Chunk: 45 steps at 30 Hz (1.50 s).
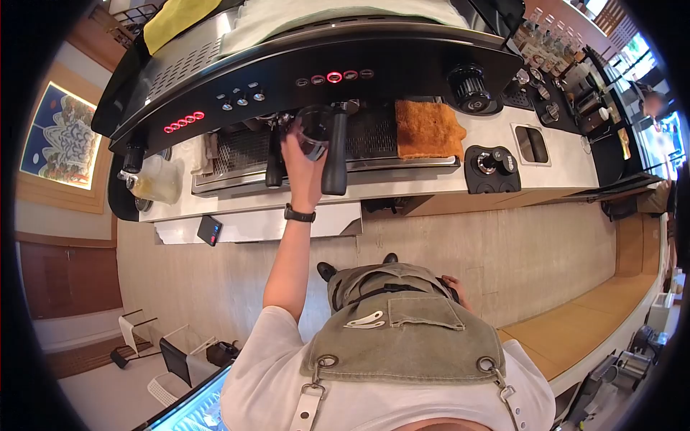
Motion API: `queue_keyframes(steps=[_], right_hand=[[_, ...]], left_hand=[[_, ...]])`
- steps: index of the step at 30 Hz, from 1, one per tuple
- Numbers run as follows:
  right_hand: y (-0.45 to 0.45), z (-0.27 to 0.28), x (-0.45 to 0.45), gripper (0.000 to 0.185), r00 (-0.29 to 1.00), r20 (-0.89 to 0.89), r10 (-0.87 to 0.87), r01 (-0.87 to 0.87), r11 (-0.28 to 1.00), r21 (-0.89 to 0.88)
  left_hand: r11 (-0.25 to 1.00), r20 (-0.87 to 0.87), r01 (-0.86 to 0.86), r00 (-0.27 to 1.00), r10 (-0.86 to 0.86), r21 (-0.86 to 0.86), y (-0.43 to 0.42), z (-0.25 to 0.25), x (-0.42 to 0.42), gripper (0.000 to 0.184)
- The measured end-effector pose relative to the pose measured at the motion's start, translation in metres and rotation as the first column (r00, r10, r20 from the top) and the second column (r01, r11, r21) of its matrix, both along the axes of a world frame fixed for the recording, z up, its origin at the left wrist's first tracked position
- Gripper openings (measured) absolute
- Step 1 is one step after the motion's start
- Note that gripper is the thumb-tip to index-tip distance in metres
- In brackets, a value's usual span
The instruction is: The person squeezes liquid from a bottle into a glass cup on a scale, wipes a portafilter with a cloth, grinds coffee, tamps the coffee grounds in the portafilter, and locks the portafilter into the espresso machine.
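My left hand (305,167), with a dark watch on its wrist, reaches up to the front of a black espresso machine (388,68). Its fingers are closed around a clear glass cup (314,128) under the brew group. Two portafilters with black handles flank the hand: one portafilter handle (335,161) just to its right, the other handle (274,161) to its left. My right hand (454,289) hangs low beside the apron (402,337) at my hip. Its fingers are mostly hidden, so what it holds, if anything, does not show.
A brown cloth (429,129) lies on the drip tray (370,136). To the right are a tamping mat with a tamper (491,169) and a metal counter inset (532,145). A small black scale (210,230) and a clear pitcher (159,181) are at left.
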State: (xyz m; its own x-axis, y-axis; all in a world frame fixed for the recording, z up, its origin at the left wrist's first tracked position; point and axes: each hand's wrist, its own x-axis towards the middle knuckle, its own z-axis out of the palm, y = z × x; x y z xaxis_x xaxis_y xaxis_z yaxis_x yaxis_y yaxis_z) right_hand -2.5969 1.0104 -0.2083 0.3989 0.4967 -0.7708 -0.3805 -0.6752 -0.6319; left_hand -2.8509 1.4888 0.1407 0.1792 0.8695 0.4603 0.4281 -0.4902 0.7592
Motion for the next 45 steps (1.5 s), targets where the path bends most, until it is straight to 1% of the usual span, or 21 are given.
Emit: queue_keyframes(steps=[3,4,7,8,10,11,13,14,15,16,17,19,21,23,26,29,31,32,38,41,45], right_hand=[[-0.007,0.004,0.017,0.045,1.000,-0.003,-0.001,0.001,0.998,-0.061],[-0.007,0.007,0.020,0.045,1.000,0.000,0.001,-0.001,0.996,-0.086],[-0.006,0.011,0.026,0.044,0.997,-0.055,-0.054,0.052,0.998,-0.044],[-0.003,0.010,0.028,0.043,1.000,-0.009,-0.023,0.023,0.999,-0.042],[0.015,0.022,0.030,0.042,0.996,0.084,0.040,-0.037,0.998,-0.044],[0.024,0.029,0.033,0.041,0.977,0.188,0.099,-0.103,0.995,0.009],[0.048,0.049,0.042,0.039,0.898,0.396,0.193,-0.248,0.964,0.092],[0.070,0.083,0.041,0.037,0.819,0.540,0.196,-0.298,0.949,0.107],[0.100,0.135,0.036,0.034,0.720,0.668,0.187,-0.348,0.931,0.114],[0.129,0.179,0.033,0.033,0.610,0.786,0.101,-0.428,0.877,0.219],[0.157,0.218,0.031,0.032,0.492,0.871,-0.010,-0.516,0.802,0.301],[0.208,0.280,0.029,0.033,0.344,0.929,-0.134,-0.627,0.704,0.334],[0.257,0.333,0.029,0.036,0.120,0.975,-0.187,-0.756,0.620,0.212],[0.304,0.352,0.027,0.040,-0.007,0.980,-0.198,-0.779,0.615,0.119],[0.360,0.343,0.030,0.051,-0.233,0.971,-0.060,-0.695,0.709,-0.123],[0.389,0.326,0.030,0.063,-0.204,0.973,0.108,-0.658,0.721,-0.218],[0.394,0.323,0.032,0.065,-0.243,0.958,0.152,-0.637,0.720,-0.276],[0.394,0.320,0.032,0.067,-0.258,0.950,0.178,-0.624,0.719,-0.304],[0.393,0.319,0.031,0.067,-0.280,0.948,0.152,-0.621,0.725,-0.299],[0.393,0.317,0.032,0.066,-0.285,0.946,0.155,-0.626,0.718,-0.306],[0.394,0.317,0.031,0.065,-0.273,0.949,0.158,-0.626,0.720,-0.300]], left_hand=[[0.998,0.093,0.053,0.994,-0.055,0.017,0.008,-0.015,0.026,0.080],[0.992,0.232,0.124,0.965,-0.118,-0.009,0.011,-0.018,0.036,0.083],[0.997,0.159,0.066,0.985,-0.058,-0.044,0.007,-0.011,0.056,0.090],[0.989,0.135,0.074,0.989,-0.056,-0.131,0.004,-0.005,0.059,0.085],[0.986,0.212,0.092,0.975,-0.061,-0.136,0.005,-0.016,0.066,0.081],[0.985,0.251,0.101,0.966,-0.064,-0.138,0.007,-0.022,0.068,0.079],[0.981,0.241,0.101,0.969,-0.059,-0.164,0.003,-0.017,0.069,0.077],[0.979,0.236,0.100,0.970,-0.056,-0.178,0.001,-0.016,0.069,0.076],[0.981,0.235,0.094,0.970,-0.052,-0.168,0.001,-0.018,0.068,0.077],[0.984,0.236,0.089,0.970,-0.050,-0.156,0.002,-0.021,0.069,0.077],[0.986,0.236,0.086,0.971,-0.050,-0.145,0.002,-0.024,0.069,0.077],[0.983,0.258,0.093,0.965,-0.050,-0.157,0.001,-0.024,0.069,0.079],[0.984,0.254,0.097,0.965,-0.057,-0.147,0.002,-0.023,0.070,0.080],[0.989,0.221,0.088,0.973,-0.061,-0.117,0.003,-0.023,0.069,0.081],[0.992,0.228,0.073,0.972,-0.047,-0.107,0.004,-0.027,0.069,0.081],[0.990,0.200,0.076,0.979,-0.050,-0.123,0.000,-0.017,0.068,0.083],[0.991,0.182,0.070,0.982,-0.048,-0.117,-0.001,-0.013,0.067,0.086],[0.989,0.247,0.076,0.968,-0.042,-0.130,-0.002,-0.012,0.068,0.090],[0.992,0.260,0.082,0.964,-0.055,-0.094,-0.002,-0.016,0.068,0.094],[0.993,0.248,0.087,0.966,-0.065,-0.077,-0.004,-0.014,0.067,0.082],[0.985,0.295,0.113,0.953,-0.070,-0.130,-0.004,-0.013,0.065,0.083]])
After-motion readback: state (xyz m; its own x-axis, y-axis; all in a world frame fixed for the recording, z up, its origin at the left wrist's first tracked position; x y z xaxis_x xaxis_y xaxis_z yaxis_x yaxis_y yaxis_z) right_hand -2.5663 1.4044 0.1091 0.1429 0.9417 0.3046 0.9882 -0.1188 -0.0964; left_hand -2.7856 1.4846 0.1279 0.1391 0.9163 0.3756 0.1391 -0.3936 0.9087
